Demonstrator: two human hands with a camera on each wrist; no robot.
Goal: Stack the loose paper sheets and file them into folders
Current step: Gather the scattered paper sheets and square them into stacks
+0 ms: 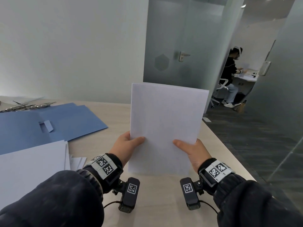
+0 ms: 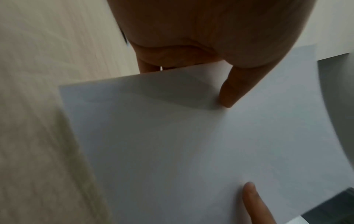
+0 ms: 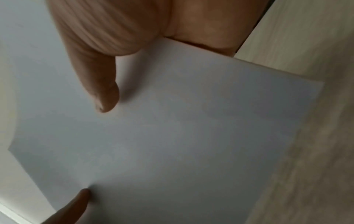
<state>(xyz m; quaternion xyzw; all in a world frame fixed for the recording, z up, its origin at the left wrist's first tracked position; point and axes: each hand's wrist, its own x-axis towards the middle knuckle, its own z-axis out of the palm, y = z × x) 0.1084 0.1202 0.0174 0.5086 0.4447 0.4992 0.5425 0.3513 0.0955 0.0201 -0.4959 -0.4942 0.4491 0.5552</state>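
With both hands, left (image 1: 127,145) and right (image 1: 192,150), gripping the paper stack (image 1: 165,125) upright, tap its 6 o'clock edge on the tabletop (image 1: 157,199) to square it.

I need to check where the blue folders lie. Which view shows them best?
The head view: the blue folders lie open on the table, left of the sheets that both hands hold. Neither wrist view shows the folders, only paper, thumbs and tabletop.

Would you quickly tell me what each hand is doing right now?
Left hand: holding the upright stack of white paper sheets by its left edge.
Right hand: holding the same stack by its right edge.
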